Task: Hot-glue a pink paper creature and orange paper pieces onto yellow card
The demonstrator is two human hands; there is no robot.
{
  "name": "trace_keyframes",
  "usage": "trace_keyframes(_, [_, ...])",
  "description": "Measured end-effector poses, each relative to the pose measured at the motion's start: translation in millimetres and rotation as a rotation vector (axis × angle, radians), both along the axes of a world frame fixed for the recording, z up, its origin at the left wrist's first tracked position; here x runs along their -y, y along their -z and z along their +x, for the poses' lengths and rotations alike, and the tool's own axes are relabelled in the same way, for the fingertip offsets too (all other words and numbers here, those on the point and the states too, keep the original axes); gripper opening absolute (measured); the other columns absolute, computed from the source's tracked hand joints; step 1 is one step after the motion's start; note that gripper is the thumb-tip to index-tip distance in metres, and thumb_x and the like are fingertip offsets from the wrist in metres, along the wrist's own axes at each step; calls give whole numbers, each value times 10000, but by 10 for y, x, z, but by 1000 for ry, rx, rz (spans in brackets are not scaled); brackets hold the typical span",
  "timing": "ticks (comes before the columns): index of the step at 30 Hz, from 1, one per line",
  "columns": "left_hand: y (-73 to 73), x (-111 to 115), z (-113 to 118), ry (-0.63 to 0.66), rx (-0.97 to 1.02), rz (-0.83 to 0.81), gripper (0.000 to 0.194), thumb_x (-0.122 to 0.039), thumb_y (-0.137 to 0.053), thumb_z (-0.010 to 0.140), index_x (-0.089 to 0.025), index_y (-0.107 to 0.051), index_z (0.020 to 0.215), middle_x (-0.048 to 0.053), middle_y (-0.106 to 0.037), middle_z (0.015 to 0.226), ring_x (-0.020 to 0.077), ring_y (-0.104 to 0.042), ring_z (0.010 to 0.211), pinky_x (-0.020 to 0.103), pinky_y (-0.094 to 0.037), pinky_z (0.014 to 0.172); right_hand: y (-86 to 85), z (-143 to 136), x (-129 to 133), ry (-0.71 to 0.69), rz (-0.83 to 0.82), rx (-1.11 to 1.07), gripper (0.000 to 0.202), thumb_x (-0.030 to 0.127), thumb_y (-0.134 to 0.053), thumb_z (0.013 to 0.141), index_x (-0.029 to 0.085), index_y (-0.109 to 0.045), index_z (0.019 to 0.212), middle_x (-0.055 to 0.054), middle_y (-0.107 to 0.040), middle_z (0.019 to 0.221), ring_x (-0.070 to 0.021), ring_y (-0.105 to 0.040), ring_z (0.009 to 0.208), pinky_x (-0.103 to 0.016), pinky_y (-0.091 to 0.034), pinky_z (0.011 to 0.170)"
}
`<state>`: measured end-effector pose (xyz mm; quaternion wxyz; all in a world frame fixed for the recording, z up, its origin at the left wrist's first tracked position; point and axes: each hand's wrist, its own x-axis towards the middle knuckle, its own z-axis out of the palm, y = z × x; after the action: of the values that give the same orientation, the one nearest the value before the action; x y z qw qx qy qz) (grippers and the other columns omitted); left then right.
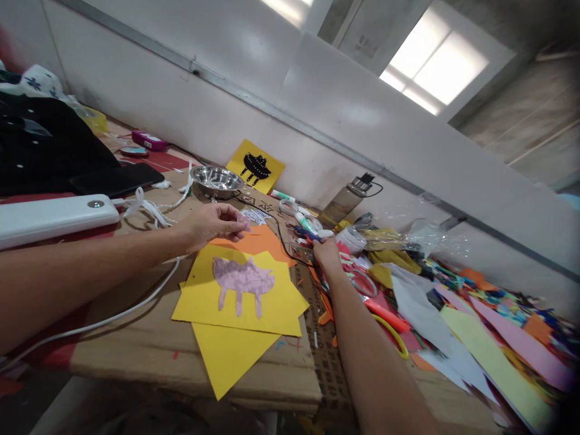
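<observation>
My left hand (220, 222) pinches a small piece of patterned purple paper (244, 223) above an orange sheet (267, 240). Below it, a purple paper cut-out (242, 278) with three strips hanging down lies on yellow sheets (285, 308). My right hand (325, 251) reaches into the clutter right of the sheets, its fingers closed near a dark blue item (307, 234); what it grips is too small to make out. A yellow card (274, 167) with a black cut-out of similar shape leans against the wall.
A steel bowl (217, 180) and a grey bottle (344, 199) stand toward the back. Glue sticks, tape rolls, red-handled scissors (387, 315) and coloured paper scraps crowd the right. A white power strip (54, 219), cables and a black cloth (49, 142) are on the left.
</observation>
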<state>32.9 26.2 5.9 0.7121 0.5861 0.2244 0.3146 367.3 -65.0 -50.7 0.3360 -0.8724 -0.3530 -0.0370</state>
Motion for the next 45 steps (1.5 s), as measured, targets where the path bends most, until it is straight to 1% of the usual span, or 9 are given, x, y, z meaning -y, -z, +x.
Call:
trace_keyframes(5, [25,-14,-3,-3,-12,-2,125,-142,-747,723,-133,-623,744,44,-697,800,104,-635,650,245,-513,667,-140,-60,4,100,20,-10,368,369,-596,934,175,-573,1246,-92,-599,1249,-219,-623,1055,-440,-543,884])
trace_keyframes(9, [63,-46,-2,-23,-17,-11,140,-149,-772,701,-142,-639,745,34,-692,785,109,-643,657,255,-525,691,-237,-149,-29,84,43,27,354,290,-561,937,120,-545,1247,-137,-628,1188,-231,-623,1044,-416,-500,919])
trace_keyframes(12, [76,-56,3,-36,-28,-26,119,-147,-761,706,-146,-645,732,31,-685,744,109,-638,624,256,-519,666,-229,-225,-66,32,8,41,353,207,-532,895,77,-523,1223,-184,-653,1120,-259,-621,1037,-373,-462,914])
trace_keyframes(23, [80,-55,1,-20,-40,-30,162,-174,-793,680,-145,-644,734,21,-681,714,92,-605,583,239,-516,636,-213,-396,-158,-46,-102,46,324,192,-525,833,138,-529,1153,-161,-667,1067,-278,-630,1018,-371,-446,889])
trace_keyframes(30, [72,-18,21,-17,-8,-68,173,-171,-794,699,-139,-624,719,43,-700,769,113,-644,652,266,-537,690,-360,-501,-47,-28,94,116,305,282,-531,824,138,-543,1092,-194,-594,1162,-313,-481,1185,-469,-310,1047])
trace_keyframes(35, [58,45,29,-42,-28,-39,176,-162,-785,704,-135,-614,735,49,-705,878,95,-624,642,223,-465,565,-521,-910,16,-229,276,99,258,347,-447,887,173,-554,1043,-115,-617,1088,-220,-549,1019,-349,-420,923])
trace_keyframes(38, [39,98,29,-36,-17,-14,179,-178,-786,709,-127,-621,755,33,-686,800,68,-569,573,203,-407,512,-549,-1292,65,-546,421,-152,298,439,-452,904,193,-572,1023,-66,-640,984,-186,-579,883,-312,-455,798])
trace_keyframes(42, [16,156,37,-19,-4,-10,199,-177,-794,709,-119,-610,754,-7,-628,656,63,-554,532,208,-421,533,-545,-1694,154,-762,365,-330,353,523,-455,916,207,-603,967,-50,-656,923,-183,-583,859,-319,-454,787])
trace_keyframes(45, [27,176,47,-20,-11,9,239,-193,-810,702,-128,-606,808,-25,-618,628,69,-564,517,219,-435,540,-539,-1815,184,-804,354,-379,392,583,-471,904,217,-607,935,-43,-652,922,-184,-581,876,-322,-457,804])
